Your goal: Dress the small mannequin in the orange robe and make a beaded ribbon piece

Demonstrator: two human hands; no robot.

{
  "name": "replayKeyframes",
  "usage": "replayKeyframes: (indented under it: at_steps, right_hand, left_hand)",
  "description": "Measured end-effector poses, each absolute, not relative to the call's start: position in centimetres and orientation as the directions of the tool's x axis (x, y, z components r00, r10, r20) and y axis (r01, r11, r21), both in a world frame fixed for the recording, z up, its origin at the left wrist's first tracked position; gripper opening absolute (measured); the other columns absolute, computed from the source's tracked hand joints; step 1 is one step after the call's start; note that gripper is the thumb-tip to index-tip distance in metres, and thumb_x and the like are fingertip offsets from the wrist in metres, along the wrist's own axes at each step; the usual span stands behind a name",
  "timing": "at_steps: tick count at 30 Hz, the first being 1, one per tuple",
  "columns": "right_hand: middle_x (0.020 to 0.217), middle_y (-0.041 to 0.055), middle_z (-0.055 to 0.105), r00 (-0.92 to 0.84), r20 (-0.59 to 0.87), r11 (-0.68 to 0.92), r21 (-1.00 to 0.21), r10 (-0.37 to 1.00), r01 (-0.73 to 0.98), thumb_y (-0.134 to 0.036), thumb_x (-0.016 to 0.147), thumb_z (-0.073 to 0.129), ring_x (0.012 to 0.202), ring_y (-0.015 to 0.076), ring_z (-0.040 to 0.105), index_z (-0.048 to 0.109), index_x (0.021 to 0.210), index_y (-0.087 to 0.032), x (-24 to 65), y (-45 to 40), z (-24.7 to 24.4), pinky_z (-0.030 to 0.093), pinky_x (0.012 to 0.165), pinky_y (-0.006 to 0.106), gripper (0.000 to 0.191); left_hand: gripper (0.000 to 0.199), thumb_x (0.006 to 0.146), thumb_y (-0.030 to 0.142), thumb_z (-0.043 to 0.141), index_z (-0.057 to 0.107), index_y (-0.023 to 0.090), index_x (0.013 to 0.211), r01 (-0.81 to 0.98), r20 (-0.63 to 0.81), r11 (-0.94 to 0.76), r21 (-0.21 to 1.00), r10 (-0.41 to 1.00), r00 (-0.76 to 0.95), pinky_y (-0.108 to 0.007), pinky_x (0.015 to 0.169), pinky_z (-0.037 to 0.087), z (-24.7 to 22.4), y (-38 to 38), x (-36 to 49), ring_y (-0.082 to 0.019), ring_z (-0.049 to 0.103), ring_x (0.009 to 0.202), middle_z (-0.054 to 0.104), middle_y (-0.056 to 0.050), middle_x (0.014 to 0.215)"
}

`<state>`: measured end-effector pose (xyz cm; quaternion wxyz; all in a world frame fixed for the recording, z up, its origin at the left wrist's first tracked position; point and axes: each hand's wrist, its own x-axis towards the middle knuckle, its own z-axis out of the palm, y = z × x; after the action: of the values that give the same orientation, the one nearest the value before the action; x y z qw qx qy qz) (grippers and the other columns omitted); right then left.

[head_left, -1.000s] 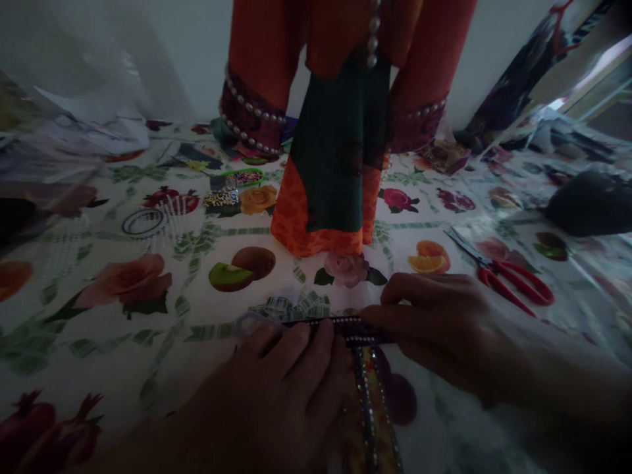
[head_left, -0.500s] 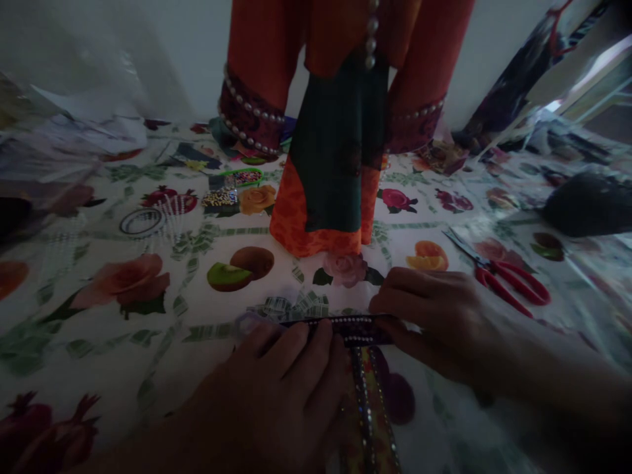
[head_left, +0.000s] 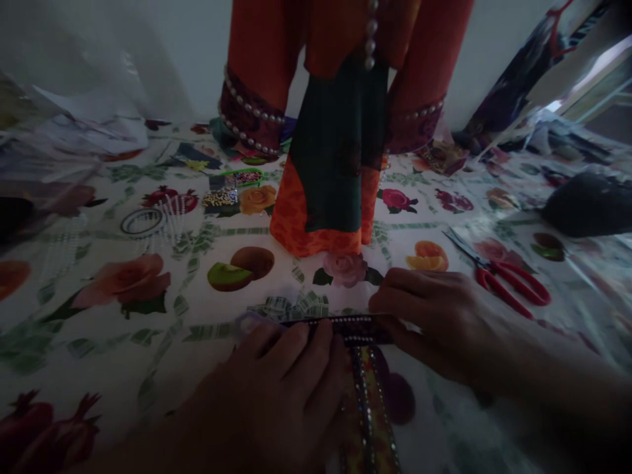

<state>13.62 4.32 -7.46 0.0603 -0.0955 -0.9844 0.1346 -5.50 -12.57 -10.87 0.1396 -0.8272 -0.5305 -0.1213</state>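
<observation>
A narrow dark band edged with rows of small white beads [head_left: 356, 332] lies crosswise on the tablecloth in front of me. My left hand [head_left: 289, 388] rests on its left part, fingers bent over it and the thumb hidden. My right hand [head_left: 434, 313] pinches the band's right end between thumb and fingers. Running toward me below it is a yellowish patterned trim with glittering stone rows [head_left: 368, 408], partly covered by my left hand. A small pale clear piece [head_left: 251, 320] shows beside the left fingers.
An orange and dark green garment with pearl-trimmed sleeves [head_left: 340, 151] stands ahead. Red-handled scissors [head_left: 513, 283] lie right. Toward the left are a green-rimmed bead tray [head_left: 247, 176], loose gold beads [head_left: 220, 197], a ring-shaped roll [head_left: 142, 223] and pearl strands [head_left: 174, 217]. A black bulky object [head_left: 590, 204] sits far right.
</observation>
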Motion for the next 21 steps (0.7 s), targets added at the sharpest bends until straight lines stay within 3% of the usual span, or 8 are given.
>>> replayKeyframes:
  at_steps: [4, 7, 16, 21]
  right_hand:
    - [0.094, 0.0063, 0.063, -0.987, 0.002, 0.955, -0.252, 0.160, 0.154, -0.016, 0.098, 0.048, 0.071, 0.0154, 0.054, 0.060, 0.125, -0.017, 13.4, 3.5, -6.2, 0.038, 0.061, 0.031, 0.029]
    - [0.091, 0.0046, 0.063, -0.992, -0.053, 0.960, -0.252, 0.115, 0.124, -0.019, 0.097, 0.053, 0.069, 0.0149, 0.054, 0.056, 0.132, -0.018, 13.2, 2.9, -5.8, 0.039, 0.062, 0.031, 0.035]
    - [0.089, 0.0032, 0.062, -0.990, -0.068, 0.958, -0.254, 0.122, 0.135, -0.019, 0.098, 0.049, 0.067, 0.0150, 0.053, 0.060, 0.126, -0.019, 13.6, 3.0, -6.0, 0.038, 0.060, 0.031, 0.031]
    - [0.091, 0.0046, 0.065, -0.984, -0.081, 0.953, -0.250, 0.156, 0.172, -0.017, 0.097, 0.048, 0.069, 0.0150, 0.056, 0.064, 0.121, -0.020, 14.2, 2.9, -5.8, 0.040, 0.062, 0.031, 0.029]
  left_hand:
    - [0.037, 0.104, 0.027, 0.035, 0.064, 0.015, 0.123, 0.910, 0.334, -0.402, -0.104, 0.848, 0.412, -0.044, 0.081, 0.044, -10.7, -12.6, -5.4, -0.026, 0.065, 0.097, 0.071, -0.010, 0.119]
    - [0.037, 0.104, 0.027, 0.035, 0.064, 0.015, 0.124, 0.910, 0.316, -0.403, -0.098, 0.854, 0.413, -0.044, 0.081, 0.045, -10.7, -12.8, -5.5, -0.025, 0.065, 0.097, 0.071, -0.009, 0.120]
    - [0.034, 0.103, 0.028, 0.040, 0.065, 0.013, 0.121, 0.906, 0.326, -0.409, -0.112, 0.846, 0.422, -0.045, 0.079, 0.046, -10.8, -12.7, -5.7, -0.027, 0.066, 0.097, 0.072, -0.011, 0.120]
    - [0.039, 0.105, 0.028, 0.033, 0.064, 0.011, 0.121, 0.901, 0.352, -0.416, -0.121, 0.831, 0.431, -0.046, 0.080, 0.044, -10.9, -12.5, -5.9, -0.028, 0.066, 0.097, 0.073, -0.012, 0.118]
